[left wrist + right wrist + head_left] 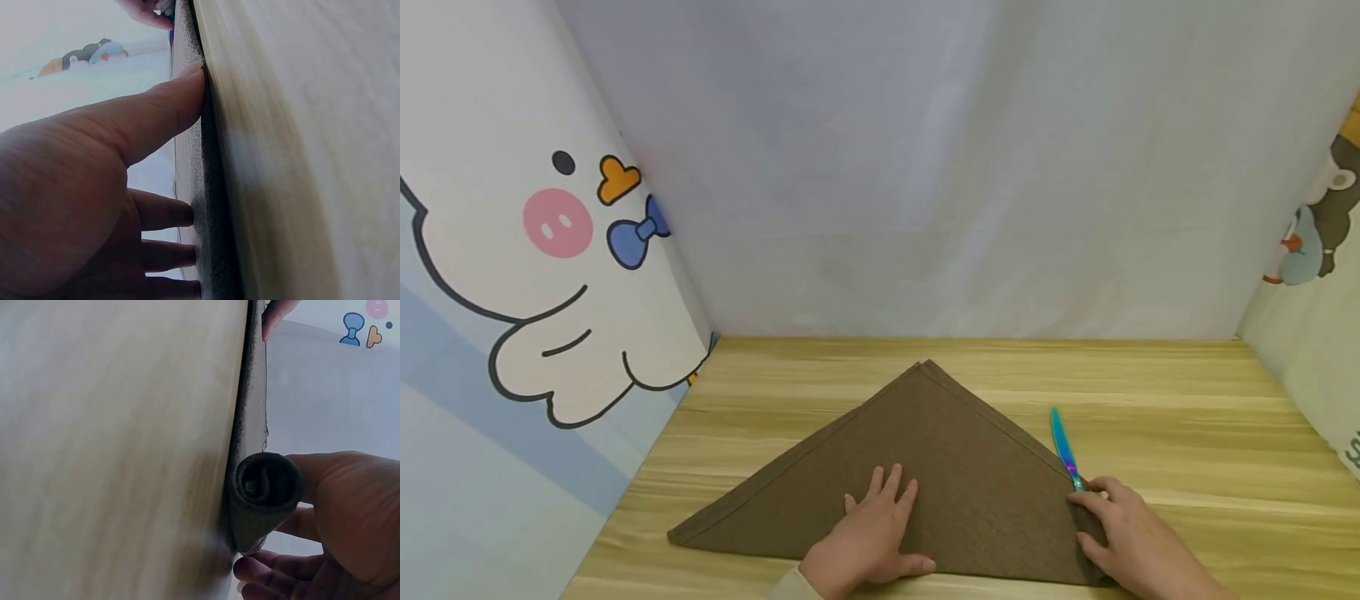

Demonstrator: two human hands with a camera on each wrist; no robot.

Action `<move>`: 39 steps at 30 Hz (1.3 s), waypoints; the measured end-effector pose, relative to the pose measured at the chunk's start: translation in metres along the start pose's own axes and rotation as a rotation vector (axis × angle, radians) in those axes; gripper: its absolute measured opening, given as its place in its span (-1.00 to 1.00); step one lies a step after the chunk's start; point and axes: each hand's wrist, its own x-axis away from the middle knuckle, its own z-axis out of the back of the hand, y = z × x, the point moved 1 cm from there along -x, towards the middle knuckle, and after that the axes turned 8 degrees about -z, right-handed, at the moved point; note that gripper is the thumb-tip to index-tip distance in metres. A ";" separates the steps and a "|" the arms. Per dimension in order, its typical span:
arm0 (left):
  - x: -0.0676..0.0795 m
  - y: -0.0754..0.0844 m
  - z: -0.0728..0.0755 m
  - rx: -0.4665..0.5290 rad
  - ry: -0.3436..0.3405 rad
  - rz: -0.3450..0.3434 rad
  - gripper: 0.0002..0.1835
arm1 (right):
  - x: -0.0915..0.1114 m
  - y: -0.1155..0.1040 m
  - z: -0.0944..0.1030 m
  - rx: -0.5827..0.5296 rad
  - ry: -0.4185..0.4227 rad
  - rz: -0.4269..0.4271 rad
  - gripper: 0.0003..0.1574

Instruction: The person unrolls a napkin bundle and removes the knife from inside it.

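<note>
A brown cloth napkin point(977, 500), folded into a triangle, lies on the table with its point toward the back wall. My left hand point(865, 537) rests on its middle, fingers spread and thumb along the near edge. At the right corner my right hand point(1138, 542) grips the rolled end of the napkin. An iridescent blue-green table knife point(1062, 442) sticks out of that roll, blade toward the back; its handle is hidden. The right wrist view looks into the open end of the roll point(265, 519), with thumb and fingers around it and a small green glint inside.
The wood-grain table point(1210, 417) meets a pale cloth wall point(970, 208) at the back. Side panels with cartoon figures stand left and right, a white bird point(475, 250) on the left one.
</note>
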 end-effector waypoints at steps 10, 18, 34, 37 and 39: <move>-0.001 0.000 0.001 -0.002 -0.001 0.003 0.08 | -0.002 0.002 -0.001 0.010 -0.046 -0.010 -0.51; 0.000 0.000 0.000 0.000 -0.001 0.005 0.08 | -0.001 0.007 0.000 0.007 -0.088 -0.064 -0.47; -0.001 0.000 0.000 0.001 0.003 -0.005 0.08 | 0.006 0.030 0.009 -0.075 -0.063 -0.029 -0.51; -0.001 0.000 -0.001 0.002 -0.001 0.002 0.08 | 0.007 0.036 0.008 -0.059 0.016 0.041 -0.50; -0.001 -0.001 -0.001 0.000 -0.003 0.006 0.07 | 0.008 0.040 0.007 -0.048 0.068 0.091 -0.49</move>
